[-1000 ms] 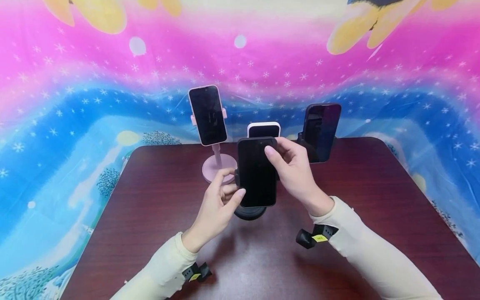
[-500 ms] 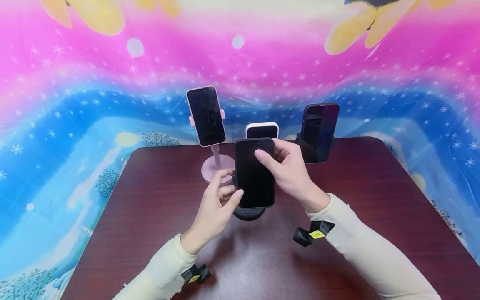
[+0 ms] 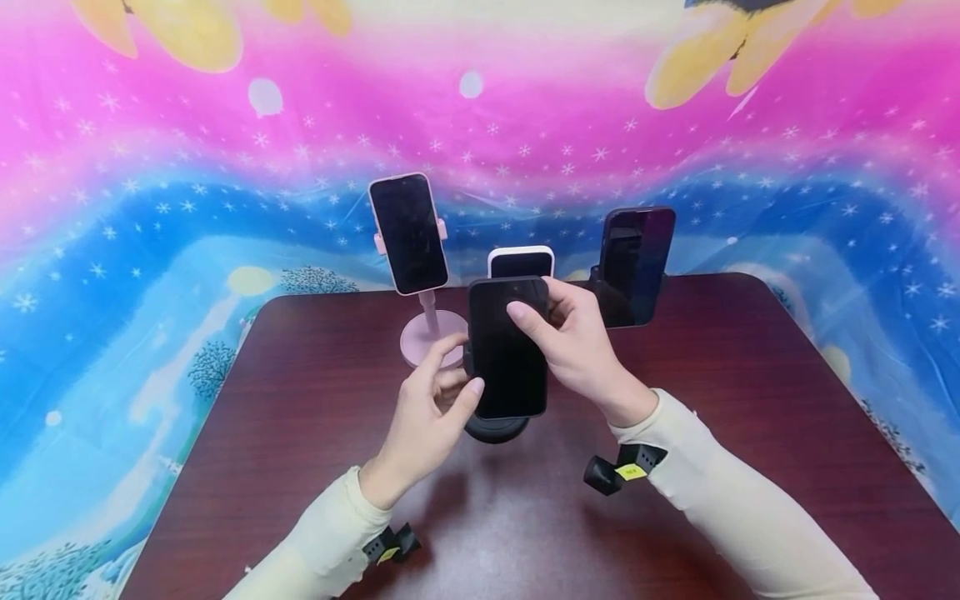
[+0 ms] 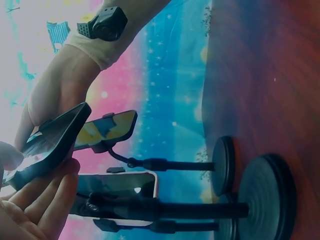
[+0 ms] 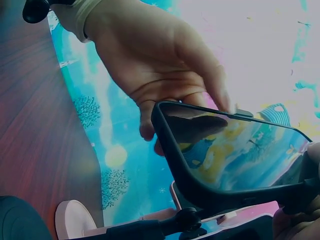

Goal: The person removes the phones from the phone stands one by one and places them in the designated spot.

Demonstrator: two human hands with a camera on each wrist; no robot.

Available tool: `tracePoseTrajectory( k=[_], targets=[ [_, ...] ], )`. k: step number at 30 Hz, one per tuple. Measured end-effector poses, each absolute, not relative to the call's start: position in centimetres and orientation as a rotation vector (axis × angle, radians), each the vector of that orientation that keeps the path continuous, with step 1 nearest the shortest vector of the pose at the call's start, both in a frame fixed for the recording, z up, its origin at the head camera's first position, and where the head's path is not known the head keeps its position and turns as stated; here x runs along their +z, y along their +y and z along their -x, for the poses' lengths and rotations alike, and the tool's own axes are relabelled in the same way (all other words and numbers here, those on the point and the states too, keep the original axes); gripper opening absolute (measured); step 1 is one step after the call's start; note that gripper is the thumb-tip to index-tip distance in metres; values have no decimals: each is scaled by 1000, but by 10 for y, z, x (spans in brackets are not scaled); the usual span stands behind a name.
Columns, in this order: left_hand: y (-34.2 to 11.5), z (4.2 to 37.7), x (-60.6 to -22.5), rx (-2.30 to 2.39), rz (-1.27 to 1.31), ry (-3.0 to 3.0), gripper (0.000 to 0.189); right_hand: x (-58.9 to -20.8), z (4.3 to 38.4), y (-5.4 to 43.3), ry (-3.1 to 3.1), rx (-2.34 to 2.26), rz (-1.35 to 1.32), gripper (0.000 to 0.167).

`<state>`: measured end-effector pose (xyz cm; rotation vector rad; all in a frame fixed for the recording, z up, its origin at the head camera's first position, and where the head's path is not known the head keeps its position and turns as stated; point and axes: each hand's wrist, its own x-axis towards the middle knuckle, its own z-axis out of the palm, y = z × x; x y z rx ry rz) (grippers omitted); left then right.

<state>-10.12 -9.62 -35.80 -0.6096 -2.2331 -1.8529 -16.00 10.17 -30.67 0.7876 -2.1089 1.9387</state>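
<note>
A smartphone (image 3: 506,375) in a black case sits in a black phone stand, whose round base (image 3: 497,431) shows below it in the head view. Along the phone's left edge my left hand (image 3: 420,425) holds on, index finger at the side clamp and thumb at the lower edge. My right hand (image 3: 588,350) grips the upper right corner, thumb across the screen and fingers behind. In the right wrist view the phone (image 5: 235,155) rests above a black stand arm (image 5: 145,229). Round black bases (image 4: 267,197) stand on the table in the left wrist view.
Behind on the left, a pink stand (image 3: 431,333) holds a phone (image 3: 409,233). A white-framed phone (image 3: 521,262) is partly hidden behind the black one. Another dark phone (image 3: 637,267) stands at the back right of the brown table (image 3: 300,433). A patterned cloth (image 3: 420,100) hangs behind.
My right thumb has slid left and slightly down over the screen. The whole head view has drifted a little. My left hand keeps its place on the phone's left edge.
</note>
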Motion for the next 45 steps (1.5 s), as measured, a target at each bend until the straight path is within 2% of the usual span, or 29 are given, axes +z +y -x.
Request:
tracePoseTrajectory(
  k=[9,18,25,36,45],
  targets=[
    [-97,105,-352,-1631,596,-2236,36,-306,160,100,-2092,1954,-798,20],
    [-96,107,-348,-1587,597,-2217,42,-303,159,101,-2122,1957,-832,20],
    [-96,107,-348,-1632,651,-2185,43,-301,158,103,-2163,1976,-852,27],
    [-96,110,-345,-1514,759,-2188,39,-300,155,102,-2224,1948,-806,23],
    [-98,111,-345,-1641,714,-2185,39,-302,156,101,-2211,1918,-805,20]
  ],
)
